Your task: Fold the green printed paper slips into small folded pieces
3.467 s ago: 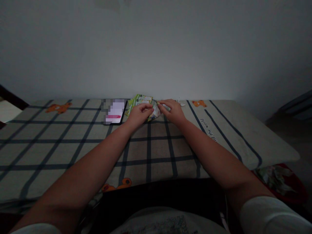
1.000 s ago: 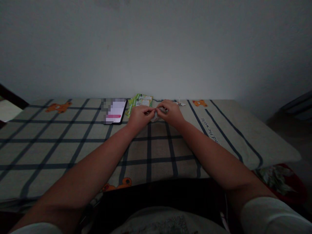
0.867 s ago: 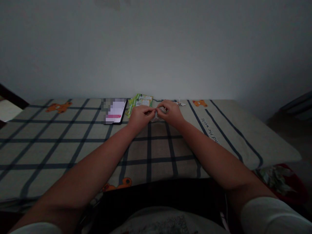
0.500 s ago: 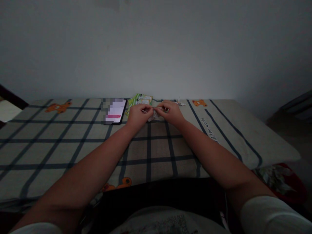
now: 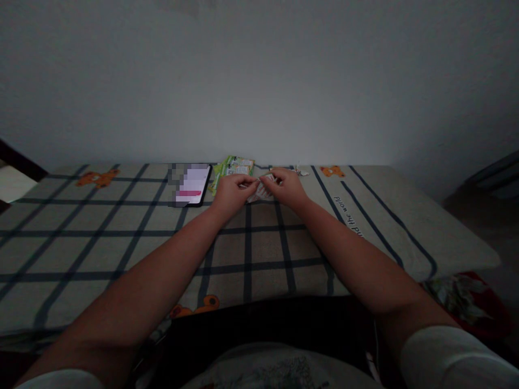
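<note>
Between my hands is a small, crinkled, whitish packet (image 5: 264,188) with reddish print. My left hand (image 5: 232,193) pinches its left side between thumb and fingertips. On the other side, my right hand (image 5: 287,188) is closed on the packet too, and the two sets of fingertips nearly touch at its top. My fingers cover part of the packet. Just behind my left hand lie green and yellow packets (image 5: 239,165), partly hidden by it. A small crumpled white scrap (image 5: 300,170) rests beyond my right hand.
A phone (image 5: 193,183) with a lit screen lies left of my hands. The checked tablecloth (image 5: 154,254) covers the table, which meets a grey wall (image 5: 259,81). A red container (image 5: 486,302) with crumpled wrappers stands below the table's right edge.
The packet has turned so that its reddish printed face shows more clearly. My fingertips have shifted slightly to the right. The phone and green packets are where they were.
</note>
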{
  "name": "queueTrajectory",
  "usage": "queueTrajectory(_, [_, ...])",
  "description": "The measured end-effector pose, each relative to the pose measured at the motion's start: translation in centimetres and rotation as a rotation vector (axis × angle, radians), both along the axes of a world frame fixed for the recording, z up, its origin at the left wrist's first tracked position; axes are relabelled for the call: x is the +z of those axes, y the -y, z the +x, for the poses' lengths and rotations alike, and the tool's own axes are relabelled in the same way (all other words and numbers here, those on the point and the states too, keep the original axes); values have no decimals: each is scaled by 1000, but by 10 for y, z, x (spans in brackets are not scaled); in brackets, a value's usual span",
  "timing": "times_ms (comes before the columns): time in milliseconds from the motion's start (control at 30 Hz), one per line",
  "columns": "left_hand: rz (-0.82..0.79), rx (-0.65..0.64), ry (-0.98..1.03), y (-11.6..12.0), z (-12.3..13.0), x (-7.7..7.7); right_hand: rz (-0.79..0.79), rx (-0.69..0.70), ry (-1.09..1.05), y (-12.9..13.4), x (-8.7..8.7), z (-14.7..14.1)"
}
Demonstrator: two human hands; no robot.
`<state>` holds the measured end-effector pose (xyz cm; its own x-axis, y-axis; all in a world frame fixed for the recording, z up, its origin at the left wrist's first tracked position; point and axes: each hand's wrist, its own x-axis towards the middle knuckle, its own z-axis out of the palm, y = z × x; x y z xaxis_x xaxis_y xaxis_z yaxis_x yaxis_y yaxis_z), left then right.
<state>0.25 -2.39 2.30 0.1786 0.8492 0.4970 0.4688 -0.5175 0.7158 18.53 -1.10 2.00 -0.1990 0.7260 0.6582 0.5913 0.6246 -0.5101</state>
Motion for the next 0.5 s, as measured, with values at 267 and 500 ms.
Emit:
queueTrajectory(267, [-48, 23, 82, -6, -1, -3, -171, 79, -112, -3, -2, 2])
queueTrajectory(500, [-165, -25, 198, -11, 0, -5, 61, 100, 83, -3, -1, 3])
